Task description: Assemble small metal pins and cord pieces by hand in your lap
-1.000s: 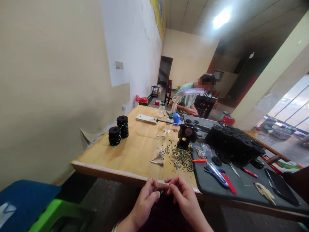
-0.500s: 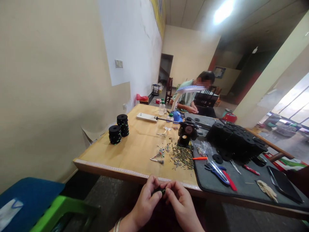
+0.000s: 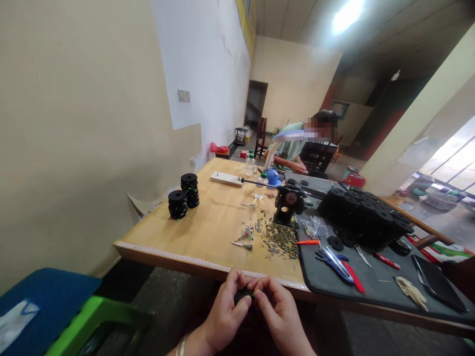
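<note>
Both hands meet just off the table's near edge. My left hand (image 3: 224, 309) is closed round a small black spool (image 3: 243, 295), mostly covered by the fingers. My right hand (image 3: 277, 306) pinches at the spool's right side, where a speck of green shows; whether it holds a thread or a small piece there is too small to tell. Beyond the hands on the wooden table (image 3: 208, 237) lie many small dark-and-yellow pieces (image 3: 282, 240), some coloured beads (image 3: 256, 226) and a few thin pointed bits (image 3: 243, 244).
Black spools (image 3: 178, 203) stand stacked at the left. A black winding device (image 3: 285, 202) stands mid-table. On the grey mat (image 3: 367, 291) are pliers (image 3: 339, 267), an orange-tipped tool (image 3: 308, 243), a glove (image 3: 411, 292) and piled black spools (image 3: 365, 212). Another person (image 3: 293, 148) sits across.
The spool has turned a little in my left hand, showing more of its dark face. My right fingers stay at its side. The view has shifted slightly.
</note>
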A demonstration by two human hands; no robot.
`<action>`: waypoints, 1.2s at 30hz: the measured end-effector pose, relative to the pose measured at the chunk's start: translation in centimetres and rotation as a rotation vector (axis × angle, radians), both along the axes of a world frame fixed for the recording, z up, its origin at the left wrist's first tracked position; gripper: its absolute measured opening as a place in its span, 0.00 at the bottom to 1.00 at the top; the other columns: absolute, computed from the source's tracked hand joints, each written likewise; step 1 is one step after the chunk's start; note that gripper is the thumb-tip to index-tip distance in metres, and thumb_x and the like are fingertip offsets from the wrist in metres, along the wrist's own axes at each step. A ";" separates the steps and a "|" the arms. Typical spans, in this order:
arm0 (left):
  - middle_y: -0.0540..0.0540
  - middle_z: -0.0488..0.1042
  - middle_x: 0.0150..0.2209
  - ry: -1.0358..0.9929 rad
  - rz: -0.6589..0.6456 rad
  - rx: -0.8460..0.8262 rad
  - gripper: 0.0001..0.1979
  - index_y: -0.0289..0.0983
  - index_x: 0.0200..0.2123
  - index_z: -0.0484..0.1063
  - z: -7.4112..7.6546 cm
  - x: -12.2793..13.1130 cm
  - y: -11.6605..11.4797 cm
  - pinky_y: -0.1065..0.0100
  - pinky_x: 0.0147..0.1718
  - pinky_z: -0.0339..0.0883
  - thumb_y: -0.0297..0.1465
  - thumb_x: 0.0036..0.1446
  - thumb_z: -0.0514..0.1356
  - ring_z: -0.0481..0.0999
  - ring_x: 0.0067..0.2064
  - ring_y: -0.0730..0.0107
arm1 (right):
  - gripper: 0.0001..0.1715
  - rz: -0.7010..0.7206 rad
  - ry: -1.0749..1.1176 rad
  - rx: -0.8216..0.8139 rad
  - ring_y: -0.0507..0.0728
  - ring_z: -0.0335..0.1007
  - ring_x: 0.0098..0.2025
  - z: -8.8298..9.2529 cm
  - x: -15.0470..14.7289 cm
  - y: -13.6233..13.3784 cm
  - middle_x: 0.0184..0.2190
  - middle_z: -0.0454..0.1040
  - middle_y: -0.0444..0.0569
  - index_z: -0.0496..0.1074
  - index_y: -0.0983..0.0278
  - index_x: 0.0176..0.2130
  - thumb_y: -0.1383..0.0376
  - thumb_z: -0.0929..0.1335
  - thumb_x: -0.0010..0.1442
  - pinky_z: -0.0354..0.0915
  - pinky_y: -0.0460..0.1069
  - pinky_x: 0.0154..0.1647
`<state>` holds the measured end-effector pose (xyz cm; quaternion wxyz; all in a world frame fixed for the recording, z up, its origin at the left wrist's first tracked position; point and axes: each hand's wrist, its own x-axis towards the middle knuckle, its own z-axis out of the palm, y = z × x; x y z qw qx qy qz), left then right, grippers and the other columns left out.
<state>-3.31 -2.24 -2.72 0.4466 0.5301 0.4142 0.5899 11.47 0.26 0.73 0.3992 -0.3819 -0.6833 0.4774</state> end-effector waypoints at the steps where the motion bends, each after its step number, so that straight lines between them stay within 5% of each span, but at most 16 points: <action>1: 0.49 0.66 0.32 0.020 0.004 0.010 0.05 0.39 0.33 0.64 0.1 0.0 -0.1 0.66 0.39 0.60 0.27 0.53 0.58 0.64 0.36 0.64 | 0.11 0.004 -0.002 0.006 0.59 0.72 0.36 0.0 0.0 0.0 0.33 0.76 0.51 0.70 0.63 0.31 0.59 0.66 0.61 0.65 0.50 0.39; 7: 0.48 0.69 0.32 0.070 0.044 0.027 0.07 0.40 0.32 0.64 0.6 0.3 -0.3 0.66 0.39 0.61 0.25 0.51 0.59 0.67 0.36 0.63 | 0.09 0.013 -0.045 0.048 0.58 0.72 0.37 0.2 0.1 0.0 0.33 0.76 0.50 0.69 0.63 0.31 0.62 0.65 0.61 0.65 0.49 0.40; 11: 0.43 0.74 0.43 0.075 -0.011 0.018 0.09 0.40 0.37 0.62 0.6 0.3 -0.3 0.59 0.49 0.60 0.26 0.52 0.58 0.71 0.47 0.57 | 0.09 -0.002 -0.019 0.059 0.58 0.71 0.36 -0.2 0.1 0.2 0.30 0.76 0.50 0.70 0.63 0.30 0.61 0.67 0.60 0.64 0.49 0.40; 18: 0.38 0.68 0.55 0.000 -0.106 -0.011 0.07 0.41 0.37 0.57 0.4 0.3 -0.1 0.52 0.55 0.58 0.27 0.56 0.53 0.67 0.56 0.55 | 0.15 -0.022 0.358 -0.289 0.53 0.68 0.28 -3.0 0.5 0.8 0.37 0.76 0.52 0.74 0.64 0.38 0.55 0.70 0.57 0.66 0.48 0.30; 25: 0.37 0.68 0.54 0.039 -0.083 -0.001 0.09 0.40 0.38 0.58 -0.1 0.2 0.0 0.49 0.56 0.56 0.25 0.54 0.55 0.65 0.58 0.53 | 0.16 -0.016 0.332 -0.382 0.47 0.62 0.21 -2.6 0.2 1.3 0.34 0.75 0.49 0.73 0.65 0.30 0.55 0.74 0.51 0.61 0.44 0.21; 36: 0.40 0.70 0.53 -0.154 -0.127 -0.068 0.08 0.40 0.36 0.58 -0.7 0.3 0.3 0.51 0.56 0.56 0.25 0.55 0.55 0.67 0.57 0.55 | 0.13 -0.031 0.307 -0.265 0.50 0.65 0.25 -2.9 -0.2 0.8 0.34 0.73 0.48 0.70 0.64 0.29 0.57 0.71 0.55 0.61 0.43 0.22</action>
